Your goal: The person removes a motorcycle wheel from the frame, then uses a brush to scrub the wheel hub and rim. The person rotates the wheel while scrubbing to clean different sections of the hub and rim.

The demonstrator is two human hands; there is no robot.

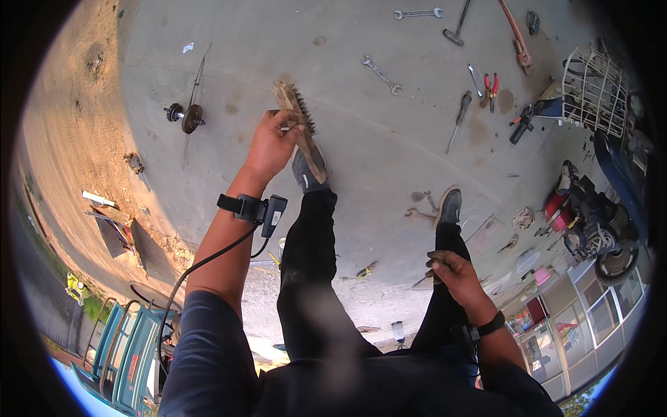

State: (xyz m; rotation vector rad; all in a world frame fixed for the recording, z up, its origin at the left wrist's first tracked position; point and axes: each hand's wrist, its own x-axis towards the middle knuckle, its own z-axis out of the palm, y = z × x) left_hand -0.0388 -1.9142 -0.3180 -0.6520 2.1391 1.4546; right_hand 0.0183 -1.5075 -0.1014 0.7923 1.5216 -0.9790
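Note:
My left hand (276, 140) is closed around a wooden-backed wire brush (299, 112), with its dark bristles facing right and its handle end over my shoe (308, 167). My right hand (451, 268) is by my other leg, with fingers bent together; a thin dark thing shows at the fingertips, too small to name. On the concrete to the left of the brush lies a metal shaft with a gear and a round disc (192, 118). Ahead to the right are a double open-ended wrench (383, 75), a screwdriver (459, 121) and red-handled pliers (490, 91).
Farther ahead lie another wrench (418, 13), a hammer (455, 36) and orange-handled bolt cutters (522, 54). At right are a white wire basket (596, 91) and a motorcycle with a wheel (616, 267). More tools lie beside my right-hand shoe (449, 206).

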